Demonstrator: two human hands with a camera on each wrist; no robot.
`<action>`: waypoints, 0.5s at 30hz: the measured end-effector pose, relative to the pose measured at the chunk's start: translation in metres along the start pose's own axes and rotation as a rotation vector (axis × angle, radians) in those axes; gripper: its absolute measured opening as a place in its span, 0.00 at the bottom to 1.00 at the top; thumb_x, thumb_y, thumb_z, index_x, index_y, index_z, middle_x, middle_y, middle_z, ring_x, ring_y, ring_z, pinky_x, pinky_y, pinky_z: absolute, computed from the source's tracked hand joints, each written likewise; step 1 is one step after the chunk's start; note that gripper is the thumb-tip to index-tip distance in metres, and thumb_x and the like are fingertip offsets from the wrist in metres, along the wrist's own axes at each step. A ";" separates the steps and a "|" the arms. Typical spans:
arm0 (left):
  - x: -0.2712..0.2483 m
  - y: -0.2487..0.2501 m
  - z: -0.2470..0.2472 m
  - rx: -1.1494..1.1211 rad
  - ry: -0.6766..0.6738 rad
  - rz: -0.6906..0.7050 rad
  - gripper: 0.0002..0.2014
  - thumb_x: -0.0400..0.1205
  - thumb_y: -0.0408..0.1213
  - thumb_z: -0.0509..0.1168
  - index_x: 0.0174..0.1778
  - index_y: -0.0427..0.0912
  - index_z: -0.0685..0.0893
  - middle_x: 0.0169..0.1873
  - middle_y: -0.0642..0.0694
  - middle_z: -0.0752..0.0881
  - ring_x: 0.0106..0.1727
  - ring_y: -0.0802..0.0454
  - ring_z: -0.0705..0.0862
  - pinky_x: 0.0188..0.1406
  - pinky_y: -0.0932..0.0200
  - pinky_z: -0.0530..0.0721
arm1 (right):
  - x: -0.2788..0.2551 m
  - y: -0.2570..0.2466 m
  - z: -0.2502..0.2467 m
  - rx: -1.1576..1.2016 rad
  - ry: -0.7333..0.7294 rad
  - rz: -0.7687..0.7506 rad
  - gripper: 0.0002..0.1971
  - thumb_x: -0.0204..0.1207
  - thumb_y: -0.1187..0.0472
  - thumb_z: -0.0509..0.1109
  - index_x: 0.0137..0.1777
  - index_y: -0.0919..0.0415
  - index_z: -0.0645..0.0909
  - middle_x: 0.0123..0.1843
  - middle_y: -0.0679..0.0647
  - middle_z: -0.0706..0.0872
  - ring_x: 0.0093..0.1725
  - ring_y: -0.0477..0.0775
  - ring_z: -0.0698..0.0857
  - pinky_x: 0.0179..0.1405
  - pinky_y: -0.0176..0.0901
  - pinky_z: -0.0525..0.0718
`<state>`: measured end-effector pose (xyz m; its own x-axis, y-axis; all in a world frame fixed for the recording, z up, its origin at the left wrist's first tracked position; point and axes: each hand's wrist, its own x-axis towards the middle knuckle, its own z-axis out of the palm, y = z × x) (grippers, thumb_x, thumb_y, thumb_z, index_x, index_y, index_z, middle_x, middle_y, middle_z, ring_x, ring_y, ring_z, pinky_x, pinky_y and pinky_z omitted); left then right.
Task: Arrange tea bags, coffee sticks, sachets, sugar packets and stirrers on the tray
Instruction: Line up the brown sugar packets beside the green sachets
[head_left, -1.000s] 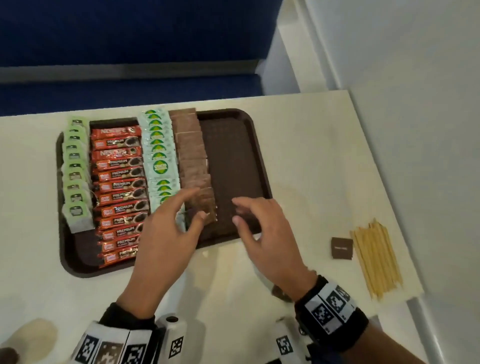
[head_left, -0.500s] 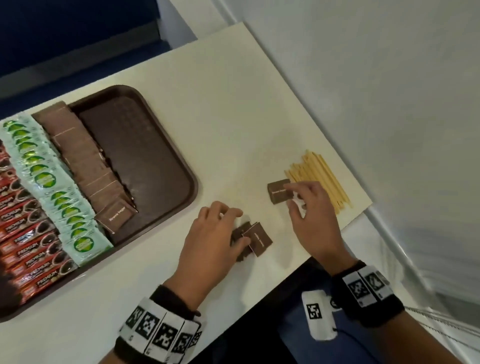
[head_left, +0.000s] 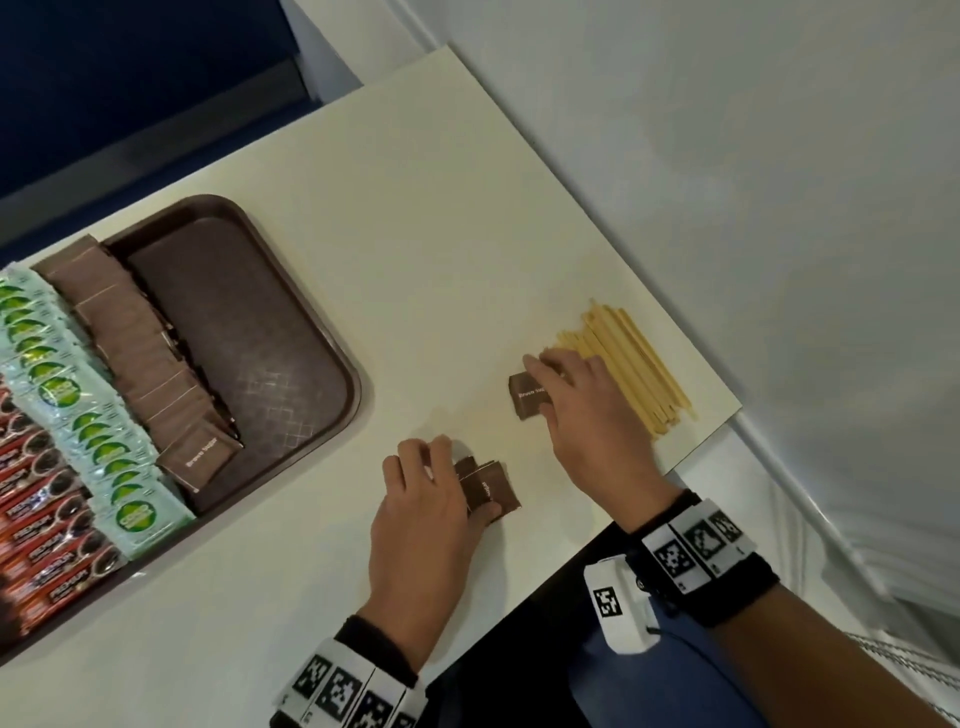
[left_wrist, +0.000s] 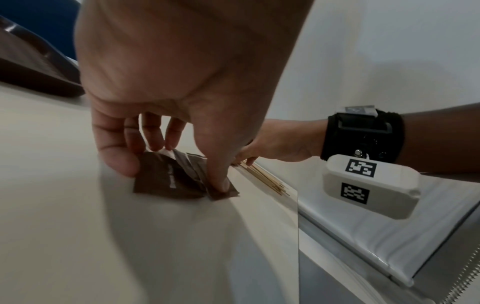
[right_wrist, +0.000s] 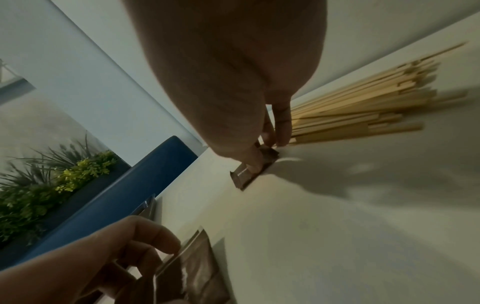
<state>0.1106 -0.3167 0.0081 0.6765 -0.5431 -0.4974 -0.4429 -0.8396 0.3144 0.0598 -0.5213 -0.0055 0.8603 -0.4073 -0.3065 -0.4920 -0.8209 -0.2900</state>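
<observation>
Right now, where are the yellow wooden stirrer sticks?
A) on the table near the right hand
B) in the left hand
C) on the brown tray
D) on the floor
A: the stirrer sticks lie in a pile on the table, beside the right hand, off the tray.

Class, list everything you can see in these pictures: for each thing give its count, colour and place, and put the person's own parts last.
Tray: one, dark brown, left on the table.
Table: one, cream.
Coffee sticks: one row, red, tray's left part.
Tea bags: one row, pale green, beside the coffee sticks.
Sugar packets on tray: one row, brown, right of the tea bags.
Loose sugar packets: a few, brown, on the table under the left hand.
Single sugar packet: one, brown, beside the stirrers.
Stirrers: a pile, pale wood, table's right edge.
Plant: green, background.
Left hand: pinches the loose packets.
Right hand: pinches the single packet.
</observation>
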 end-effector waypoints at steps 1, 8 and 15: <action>0.001 0.000 0.001 -0.047 -0.003 0.004 0.36 0.78 0.60 0.79 0.76 0.46 0.74 0.65 0.45 0.75 0.63 0.44 0.76 0.42 0.52 0.89 | 0.001 -0.001 0.000 -0.024 -0.013 0.003 0.29 0.90 0.64 0.68 0.89 0.51 0.69 0.84 0.49 0.71 0.79 0.58 0.70 0.74 0.53 0.83; 0.012 -0.008 0.012 -0.293 -0.010 0.101 0.26 0.82 0.40 0.80 0.74 0.44 0.79 0.65 0.48 0.78 0.67 0.48 0.73 0.66 0.56 0.77 | -0.003 -0.008 -0.004 0.076 0.005 0.034 0.14 0.87 0.56 0.73 0.71 0.51 0.83 0.65 0.48 0.80 0.66 0.53 0.72 0.68 0.52 0.82; 0.009 -0.019 0.029 -0.377 0.102 0.274 0.16 0.86 0.35 0.76 0.69 0.44 0.85 0.59 0.52 0.81 0.60 0.53 0.78 0.61 0.66 0.73 | -0.017 -0.017 -0.007 0.649 -0.044 0.268 0.05 0.85 0.57 0.77 0.56 0.46 0.85 0.49 0.44 0.91 0.50 0.48 0.90 0.52 0.49 0.89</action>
<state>0.1078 -0.3054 -0.0257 0.6274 -0.7272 -0.2786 -0.3815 -0.5989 0.7041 0.0546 -0.5033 0.0108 0.6986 -0.5343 -0.4759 -0.6786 -0.2838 -0.6774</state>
